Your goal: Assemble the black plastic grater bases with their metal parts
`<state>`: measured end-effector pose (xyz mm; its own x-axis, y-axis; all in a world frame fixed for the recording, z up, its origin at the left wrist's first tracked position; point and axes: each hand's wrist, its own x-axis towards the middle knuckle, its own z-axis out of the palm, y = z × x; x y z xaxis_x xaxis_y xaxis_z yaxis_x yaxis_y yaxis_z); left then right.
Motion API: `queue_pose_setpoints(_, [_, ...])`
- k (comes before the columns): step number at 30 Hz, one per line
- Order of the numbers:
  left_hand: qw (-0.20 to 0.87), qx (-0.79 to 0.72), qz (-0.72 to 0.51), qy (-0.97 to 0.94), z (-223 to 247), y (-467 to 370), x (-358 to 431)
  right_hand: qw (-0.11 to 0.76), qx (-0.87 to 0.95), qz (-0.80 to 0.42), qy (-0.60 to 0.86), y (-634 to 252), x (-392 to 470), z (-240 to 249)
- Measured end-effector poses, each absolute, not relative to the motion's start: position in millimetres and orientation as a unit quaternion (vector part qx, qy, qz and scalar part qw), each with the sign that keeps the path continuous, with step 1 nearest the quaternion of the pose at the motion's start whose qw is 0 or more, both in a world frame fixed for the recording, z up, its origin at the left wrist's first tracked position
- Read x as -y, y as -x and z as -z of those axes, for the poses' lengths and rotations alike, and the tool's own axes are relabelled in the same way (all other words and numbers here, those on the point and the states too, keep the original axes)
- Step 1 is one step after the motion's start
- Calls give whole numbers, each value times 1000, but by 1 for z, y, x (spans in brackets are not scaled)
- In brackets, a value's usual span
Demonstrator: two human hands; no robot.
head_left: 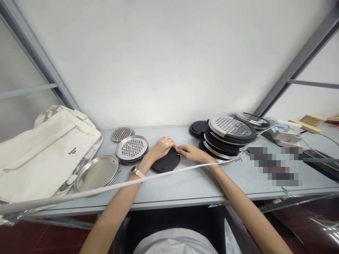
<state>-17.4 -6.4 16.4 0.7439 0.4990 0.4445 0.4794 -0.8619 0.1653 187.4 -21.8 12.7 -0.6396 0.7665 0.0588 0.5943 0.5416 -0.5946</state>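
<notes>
A black round plate (165,163) lies on the table in front of me, with a thin shiny rim showing at its right edge. My left hand (163,146) rests over its far side, fingers bent and held together against it. From the right, my right hand (191,152) reaches to the same edge, its thumb and forefinger pinched at the rim. Something small and shiny shows between the fingertips, too small to make out. To the left sits a stack of perforated metal grater discs (132,147), and to the right a taller stack of black and silver discs (229,135).
Plain metal discs (96,173) and a cream cloth bag (50,148) lie at the left. A loose perforated disc (121,134) is near the wall. A white cable (185,170) crosses in front of my forearms. A black round piece (198,128) sits behind the right stack.
</notes>
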Motion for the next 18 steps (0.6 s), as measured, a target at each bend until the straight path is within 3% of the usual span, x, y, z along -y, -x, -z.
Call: queue_pose_setpoints(18, [-10,-265,-259,-929,-13,16,5,155,859,-253,418,-188,22,-12])
